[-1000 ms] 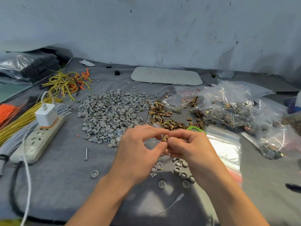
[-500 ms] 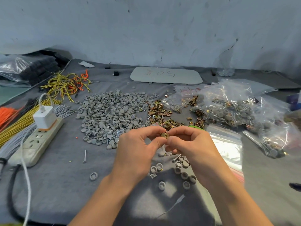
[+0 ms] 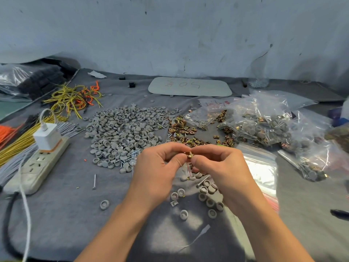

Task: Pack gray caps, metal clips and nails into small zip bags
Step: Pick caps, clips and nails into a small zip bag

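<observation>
Now you pinch one metal clip above the table.
A heap of gray caps lies left; your left hand and right hand grip the clip with curled fingers over loose caps; filled bags lie right.

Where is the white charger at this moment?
In the head view, the white charger sits at the left, plugged into the power strip, left of the pile of gray caps.
</observation>
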Available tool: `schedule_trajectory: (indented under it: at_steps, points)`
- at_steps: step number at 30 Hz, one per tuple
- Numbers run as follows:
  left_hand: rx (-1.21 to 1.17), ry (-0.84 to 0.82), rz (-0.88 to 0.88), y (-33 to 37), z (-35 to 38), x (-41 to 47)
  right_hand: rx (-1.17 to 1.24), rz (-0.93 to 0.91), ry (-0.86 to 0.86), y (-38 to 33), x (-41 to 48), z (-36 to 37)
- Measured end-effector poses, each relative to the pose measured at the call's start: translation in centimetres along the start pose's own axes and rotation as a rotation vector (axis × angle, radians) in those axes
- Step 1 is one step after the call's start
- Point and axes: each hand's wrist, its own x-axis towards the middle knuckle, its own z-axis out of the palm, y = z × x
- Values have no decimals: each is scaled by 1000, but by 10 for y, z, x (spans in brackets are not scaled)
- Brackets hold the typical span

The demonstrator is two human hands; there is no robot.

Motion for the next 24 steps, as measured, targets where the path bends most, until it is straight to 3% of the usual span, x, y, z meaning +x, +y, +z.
schedule_trajectory:
  at_steps: [5,12,19,24]
  points:
    - [-18,-70,-32,0,-4,0,-126,-22,-71,1,0,0]
    - [64,-158,-72,9,-8,-3,-185,-15,-27,1,1,-3]
    - [237,-54,-22,9,-5,-4,-135,98,-76,1,4,-5]
    - [239,-27,-6,10,-3,-4,-140,-2,-24,3,6,-2]
